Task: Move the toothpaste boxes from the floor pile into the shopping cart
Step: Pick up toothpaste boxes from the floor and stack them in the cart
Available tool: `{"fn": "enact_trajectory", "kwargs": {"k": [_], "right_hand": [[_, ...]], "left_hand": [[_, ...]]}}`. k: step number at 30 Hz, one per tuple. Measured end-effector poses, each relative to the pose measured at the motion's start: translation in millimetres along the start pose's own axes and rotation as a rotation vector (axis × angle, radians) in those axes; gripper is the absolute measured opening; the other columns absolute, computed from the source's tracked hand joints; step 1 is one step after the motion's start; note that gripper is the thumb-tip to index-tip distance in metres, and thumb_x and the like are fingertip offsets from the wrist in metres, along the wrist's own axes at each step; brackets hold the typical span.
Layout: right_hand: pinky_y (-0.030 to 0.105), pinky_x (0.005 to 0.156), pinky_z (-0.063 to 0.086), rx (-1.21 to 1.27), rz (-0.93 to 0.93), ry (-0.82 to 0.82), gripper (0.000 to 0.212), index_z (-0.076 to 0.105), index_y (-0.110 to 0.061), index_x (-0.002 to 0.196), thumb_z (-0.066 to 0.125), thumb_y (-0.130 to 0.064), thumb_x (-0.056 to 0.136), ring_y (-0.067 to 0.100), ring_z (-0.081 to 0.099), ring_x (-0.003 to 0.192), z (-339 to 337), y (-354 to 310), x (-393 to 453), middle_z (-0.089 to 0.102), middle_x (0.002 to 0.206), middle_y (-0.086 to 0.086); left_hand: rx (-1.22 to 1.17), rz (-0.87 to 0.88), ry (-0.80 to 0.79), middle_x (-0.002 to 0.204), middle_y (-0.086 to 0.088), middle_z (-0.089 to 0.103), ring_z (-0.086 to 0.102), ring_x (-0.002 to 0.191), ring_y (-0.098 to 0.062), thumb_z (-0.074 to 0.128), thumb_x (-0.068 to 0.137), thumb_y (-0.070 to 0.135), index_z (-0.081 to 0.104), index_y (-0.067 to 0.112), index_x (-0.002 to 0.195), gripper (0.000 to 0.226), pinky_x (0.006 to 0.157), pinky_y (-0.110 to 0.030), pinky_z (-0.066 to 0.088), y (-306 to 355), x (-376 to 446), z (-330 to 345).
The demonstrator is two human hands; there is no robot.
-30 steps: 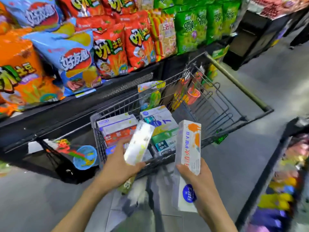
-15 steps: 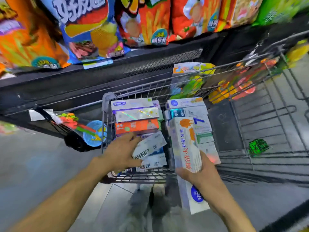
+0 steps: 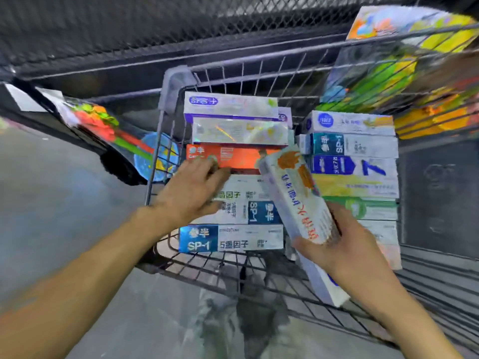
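A: Nearest first, what've the hands got?

B: Right hand (image 3: 344, 244) grasps a long white toothpaste box w/ orange print (image 3: 298, 203), fingers wrapped round its middle. Box tilts, far end up over the cart, near end down past the cart's near rim.

A: And the left?

B: Left hand (image 3: 191, 187) is inside the shopping cart (image 3: 178, 81), near its left wall. Fingers lie spread and fairly straight on the boxes, tips touching the orange box (image 3: 233, 158), palm over a white box w/ green characters (image 3: 241, 200). Not clamped on anything I can make out, but it's blurry.

A: Where's the rest of the toothpaste?

B: All in the cart, packed in the left end, two stacks side by side. Left stack, near to far: blue-and-white SP-1 box (image 3: 228, 239) at the near rim, then the white one, the orange one, a shiny holographic box (image 3: 241, 132), a white box w/ purple edge (image 3: 230, 106) against the far wall. Right stack, partly behind the held box: green-striped box (image 3: 373, 208), yellow one, blue box w/ a big 7 (image 3: 355, 165), teal SP box (image 3: 355, 145), white box w/ blue logo (image 3: 350, 123).

A: Beyond that?

B: Colourful bag (image 3: 388, 60) at the cart's far right corner. Toy pack w/ a blue disc (image 3: 145, 154) hangs outside the left wall. Black mesh shelf front (image 3: 181, 22) behind, grey floor (image 3: 51, 190) to the left.
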State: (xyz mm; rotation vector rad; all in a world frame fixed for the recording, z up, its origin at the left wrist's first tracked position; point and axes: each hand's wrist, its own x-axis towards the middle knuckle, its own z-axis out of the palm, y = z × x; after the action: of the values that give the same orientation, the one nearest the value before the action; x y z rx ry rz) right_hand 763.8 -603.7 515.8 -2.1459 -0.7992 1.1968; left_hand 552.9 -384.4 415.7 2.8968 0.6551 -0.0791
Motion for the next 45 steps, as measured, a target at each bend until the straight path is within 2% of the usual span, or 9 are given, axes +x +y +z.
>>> {"fn": "enact_trajectory", "kwargs": {"k": [4,9,13,16,19,25,35,41,45], "right_hand": [[0.003,0.074,0.039,-0.192,-0.13,-0.04,0.05,0.055,-0.046,0.104,0.085,-0.026,0.07,-0.004,0.053,0.088,4.3,-1.9,11.3,0.056,0.103,-0.017],[0.01,0.078,0.036,-0.462,-0.361,-0.103,0.067,0.059,-0.017,0.13,0.081,-0.037,0.069,0.006,0.049,0.098,12.8,7.2,25.1,0.056,0.109,-0.008],[0.035,0.087,0.051,-0.696,-0.546,-0.166,0.077,0.057,-0.011,0.133,0.078,-0.036,0.063,0.032,0.059,0.111,35.5,11.3,44.7,0.06,0.123,0.009],[0.038,0.078,0.058,-0.829,-0.741,-0.177,0.08,0.061,-0.008,0.127,0.089,-0.031,0.056,0.033,0.063,0.1,61.4,14.6,66.9,0.063,0.113,0.011],[0.039,0.081,0.055,-0.885,-0.831,-0.192,0.078,0.057,-0.007,0.132,0.087,-0.029,0.063,0.032,0.058,0.101,81.7,17.7,85.2,0.062,0.114,0.012],[0.039,0.082,0.054,-0.893,-0.811,-0.058,0.078,0.06,-0.004,0.13,0.09,-0.03,0.062,0.026,0.042,0.101,101.7,16.1,92.5,0.059,0.11,0.013],[0.045,0.085,0.054,-0.979,-0.755,-0.005,0.084,0.06,-0.009,0.132,0.091,-0.042,0.062,0.032,0.053,0.101,106.7,14.7,90.3,0.058,0.114,0.01],[0.049,0.094,0.049,-0.99,-0.555,-0.051,0.076,0.055,-0.011,0.138,0.077,-0.051,0.077,0.037,0.056,0.113,95.1,-12.5,60.7,0.057,0.127,0.014],[0.047,0.091,0.052,-1.051,-0.574,-0.04,0.064,0.058,-0.009,0.132,0.052,-0.055,0.087,0.036,0.058,0.11,86.7,-53.4,21.6,0.061,0.124,0.014]], "left_hand": [[0.143,-0.091,0.02,0.12,-0.014,0.059,0.051,0.109,-0.036,0.084,0.064,0.056,0.059,0.012,0.127,0.08,0.088,-0.045,0.032,3.6,-1.2,-15.6],[0.172,-0.236,0.086,0.142,-0.016,0.052,0.039,0.139,-0.037,0.073,0.079,0.048,0.051,0.008,0.141,0.076,0.114,-0.053,0.025,-6.7,-23.0,-34.9],[-0.09,-0.469,0.177,0.161,-0.019,0.029,0.02,0.151,-0.035,0.043,0.098,0.051,0.029,0.0,0.154,0.077,0.123,-0.053,0.017,-8.9,-49.7,-35.0],[-0.305,-0.544,0.182,0.168,-0.009,0.008,0.016,0.153,-0.025,0.033,0.099,0.056,0.018,0.002,0.158,0.082,0.122,-0.046,0.026,-0.5,-60.5,-23.7],[-0.316,-0.574,0.201,0.169,-0.002,0.002,0.011,0.154,-0.018,0.029,0.099,0.059,0.014,0.007,0.16,0.082,0.12,-0.042,0.03,0.2,-60.3,-22.0],[-0.325,-0.598,0.177,0.169,0.004,-0.001,0.013,0.154,-0.014,0.028,0.099,0.061,0.008,0.013,0.161,0.081,0.113,-0.039,0.04,2.8,-59.9,-24.9],[-0.331,-0.623,0.144,0.169,0.007,-0.005,0.014,0.153,-0.013,0.037,0.101,0.049,0.004,0.017,0.161,0.075,0.11,-0.038,0.04,1.8,-59.3,-25.3],[-0.348,-0.62,0.116,0.169,0.0,0.001,0.02,0.152,-0.022,0.038,0.101,0.052,0.007,0.014,0.161,0.078,0.116,-0.044,0.036,-0.9,-60.8,-31.6],[-0.234,-0.526,-0.008,0.168,-0.004,0.007,0.013,0.154,-0.024,0.02,0.099,0.058,0.008,0.013,0.161,0.078,0.123,-0.049,0.02,4.5,-85.5,-57.1]]}}
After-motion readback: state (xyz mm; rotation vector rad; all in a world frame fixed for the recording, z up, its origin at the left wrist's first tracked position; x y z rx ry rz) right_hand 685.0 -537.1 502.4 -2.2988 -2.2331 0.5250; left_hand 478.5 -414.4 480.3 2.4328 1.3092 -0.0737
